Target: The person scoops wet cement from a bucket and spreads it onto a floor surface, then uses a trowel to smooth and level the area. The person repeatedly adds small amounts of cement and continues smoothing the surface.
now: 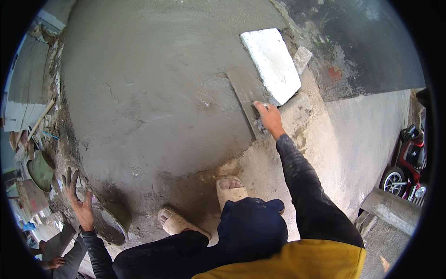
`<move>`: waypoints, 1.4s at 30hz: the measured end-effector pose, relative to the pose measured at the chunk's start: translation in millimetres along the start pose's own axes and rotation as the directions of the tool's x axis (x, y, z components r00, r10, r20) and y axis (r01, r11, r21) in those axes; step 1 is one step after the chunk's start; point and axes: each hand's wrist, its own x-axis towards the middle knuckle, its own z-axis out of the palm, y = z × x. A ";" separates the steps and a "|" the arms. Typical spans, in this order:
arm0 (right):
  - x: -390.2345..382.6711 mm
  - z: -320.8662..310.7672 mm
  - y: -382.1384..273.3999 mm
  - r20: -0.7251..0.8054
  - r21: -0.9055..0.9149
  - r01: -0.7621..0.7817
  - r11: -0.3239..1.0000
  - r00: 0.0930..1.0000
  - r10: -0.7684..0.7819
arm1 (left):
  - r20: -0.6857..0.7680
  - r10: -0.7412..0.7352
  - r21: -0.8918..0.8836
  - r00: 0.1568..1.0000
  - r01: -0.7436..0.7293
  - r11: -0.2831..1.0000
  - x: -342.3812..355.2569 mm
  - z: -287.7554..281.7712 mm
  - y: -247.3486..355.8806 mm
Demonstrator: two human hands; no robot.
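My right hand (pixel 268 119) reaches forward and grips the handle of a steel trowel (pixel 245 91), whose flat blade lies on the wet grey cement surface (pixel 153 83). A white foam block (pixel 272 63) sits just beyond the trowel at the cement's right edge. My left hand (pixel 80 201) is spread open, fingers apart, pressed on the rough ground at the lower left, beside a round pan (pixel 111 222) smeared with cement. My two feet in pale sandals (pixel 231 189) stand at the near edge of the cement.
A green bowl (pixel 41 171) and wooden sticks lie among rubble at the left. Another person's hand (pixel 55 263) shows at the bottom left. A red scooter (pixel 409 162) and a concrete beam (pixel 390 209) stand at the right. A dry pale slab (pixel 357 139) lies to the right.
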 end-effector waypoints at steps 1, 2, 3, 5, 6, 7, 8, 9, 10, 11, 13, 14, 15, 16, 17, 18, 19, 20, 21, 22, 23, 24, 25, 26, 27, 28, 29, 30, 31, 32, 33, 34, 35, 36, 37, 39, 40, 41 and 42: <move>-3.1 -0.9 1.3 -0.018 0.084 0.009 0.996 1.000 -0.007 | -0.018 -0.002 0.010 1.000 0.002 1.000 -2.3 -0.5 -0.7; -3.3 -1.4 1.2 -0.050 0.162 -0.003 0.987 0.999 0.011 | -0.037 -0.040 -0.085 0.998 0.037 0.996 -4.5 -0.6 -1.4; 1.2 0.2 -2.1 -0.063 0.236 -0.041 0.971 0.996 0.058 | -0.026 -0.078 -0.141 0.997 0.074 0.987 -5.0 0.4 -2.0; 28.2 8.7 -19.1 -0.115 0.218 0.038 0.975 0.993 -0.013 | -0.021 -0.133 -0.244 0.991 0.124 0.962 -3.9 2.8 -2.4; 47.9 12.7 -32.1 -0.145 0.187 0.049 0.981 0.989 -0.022 | -0.017 -0.118 -0.252 0.993 0.110 0.961 -2.4 5.4 -1.8; 66.5 15.5 -44.7 -0.038 0.281 -0.031 0.959 0.998 0.043 | -0.003 -0.116 -0.254 0.993 0.111 0.961 -0.6 9.2 -0.5; 86.5 21.1 -59.8 0.053 0.361 -0.098 0.927 0.995 0.084 | 0.001 -0.108 -0.242 0.994 0.105 0.965 3.2 12.2 0.6; 104.5 28.0 -76.8 0.068 0.372 -0.094 0.924 0.995 0.074 | 0.006 -0.095 -0.233 0.995 0.094 0.968 7.7 15.9 1.9; 114.7 33.4 -90.0 0.055 0.409 -0.021 0.912 0.998 -0.002 | 0.007 -0.079 -0.212 0.997 0.078 0.974 11.6 21.6 4.1; 118.9 37.2 -100.4 0.124 0.332 -0.061 0.941 0.992 0.021 | 0.003 -0.050 -0.166 0.999 0.050 0.985 15.2 26.4 6.3; 117.1 38.3 -116.4 0.238 0.212 -0.039 0.976 0.971 -0.013 | 0.060 -0.112 -0.180 0.992 0.121 0.976 18.8 30.8 9.7; 102.2 40.1 -117.5 0.196 0.106 0.054 0.993 0.978 -0.075 | 0.064 -0.137 -0.179 0.988 0.147 0.973 21.6 32.9 9.7; 89.0 37.5 -116.9 0.128 0.025 0.193 0.981 0.973 -0.194 | 0.085 -0.203 -0.124 0.976 0.212 0.969 23.1 32.3 9.1; 65.4 36.3 -108.6 0.046 -0.088 0.280 0.956 0.960 -0.277 | 0.051 -0.168 -0.146 0.984 0.174 0.974 24.0 32.8 7.6; 38.1 31.8 -96.2 0.135 -0.154 0.267 0.951 0.960 -0.247 | 0.032 -0.124 -0.202 0.992 0.128 0.971 24.5 29.7 4.4; 21.8 27.2 -88.7 0.204 -0.246 0.253 0.936 0.957 -0.205 | -0.002 -0.100 -0.224 0.995 0.097 0.970 23.1 30.2 1.4; 9.7 29.2 -82.7 0.195 -0.314 0.321 0.894 0.943 -0.270 | -0.027 -0.065 -0.213 0.998 0.058 0.975 19.8 29.6 -1.6; -10.2 30.6 -71.1 0.185 -0.379 0.361 0.852 0.932 -0.312 | 0.042 -0.189 -0.280 0.981 0.193 0.940 19.8 30.0 -5.7; -21.4 29.7 -62.4 0.222 -0.461 0.378 0.803 0.925 -0.308 | 0.062 -0.156 -0.295 0.986 0.167 0.941 18.4 30.2 -9.1; -20.5 28.7 -57.5 0.167 -0.504 0.405 0.763 0.912 -0.374 | 0.044 -0.138 -0.298 0.989 0.145 0.944 19.9 34.2 -13.0; -16.2 27.6 -54.2 0.171 -0.557 0.413 0.720 0.906 -0.387 | 0.024 -0.115 -0.265 0.993 0.117 0.957 19.8 36.7 -15.7; -8.0 26.8 -53.1 0.180 -0.609 0.410 0.679 0.905 -0.385 | 0.014 -0.199 -0.318 0.980 0.193 0.928 20.4 39.7 -17.6; 7.9 23.9 -55.1 0.130 -0.602 0.389 0.697 0.909 -0.395 | 0.016 -0.205 -0.336 0.979 0.199 0.921 22.0 42.0 -18.7; 27.2 20.8 -59.4 0.084 -0.608 0.323 0.725 0.935 -0.346 | 0.021 -0.209 -0.353 0.978 0.202 0.913 24.7 44.6 -18.8; 47.9 16.0 -64.4 0.050 -0.597 0.290 0.748 0.944 -0.326 | 0.033 -0.209 -0.372 0.977 0.206 0.905 27.1 45.8 -18.2; 71.1 12.3 -72.4 0.028 -0.543 0.240 0.805 0.963 -0.268 | 0.049 -0.196 -0.371 0.979 0.200 0.907 30.8 48.4 -16.8; 93.1 11.9 -81.3 0.005 -0.531 0.185 0.827 0.977 -0.215 | 0.062 -0.184 -0.370 0.981 0.193 0.909 33.5 49.4 -15.1; 113.6 10.7 -90.1 -0.040 -0.507 0.174 0.844 0.974 -0.224 | 0.073 -0.170 -0.370 0.983 0.185 0.910 36.4 50.3 -13.2; 132.6 13.1 -101.3 -0.101 -0.475 0.152 0.867 0.969 -0.225 | 0.067 -0.167 -0.363 0.984 0.180 0.914 38.6 51.2 -11.4; 144.0 18.0 -110.0 -0.172 -0.436 0.157 0.886 0.952 -0.253 | 0.069 -0.165 -0.352 0.984 0.179 0.919 39.6 50.7 -9.8; 149.3 19.9 -115.8 -0.204 -0.399 0.132 0.907 0.952 -0.229 | 0.066 -0.165 -0.328 0.984 0.177 0.928 39.7 50.0 -8.3; 149.9 22.9 -119.8 -0.202 -0.273 0.146 0.951 0.958 -0.205 | 0.069 -0.184 -0.365 0.980 0.197 0.910 38.9 49.0 -7.2; 145.4 26.2 -121.8 -0.154 -0.146 0.121 0.982 0.978 -0.143 | 0.065 -0.205 -0.390 0.977 0.214 0.896 37.5 47.6 -6.5; 138.8 28.6 -122.6 -0.122 -0.016 0.086 0.996 0.989 -0.088 | 0.057 -0.225 -0.415 0.973 0.228 0.881 36.7 45.9 -6.6; 128.2 30.5 -120.3 -0.025 0.084 0.041 0.996 0.999 -0.039 | 0.043 -0.213 -0.393 0.976 0.213 0.895 35.4 43.9 -6.7; 101.4 31.8 -108.7 0.150 0.281 -0.061 0.958 0.988 0.019 | 0.016 -0.187 -0.333 0.982 0.182 0.925 31.7 38.8 -7.1; 95.0 30.8 -104.3 0.051 0.259 -0.023 0.966 0.999 0.010 | 0.019 -0.190 -0.400 0.982 0.182 0.898 31.2 36.7 -7.9; 92.0 28.8 -99.9 -0.031 0.248 0.035 0.968 0.999 -0.028 | 0.014 -0.196 -0.450 0.980 0.182 0.875 30.1 34.1 -8.4; 91.4 27.2 -96.2 -0.106 0.231 0.087 0.969 0.992 -0.064 | 0.015 -0.188 -0.483 0.982 0.172 0.859 28.5 32.2 -8.9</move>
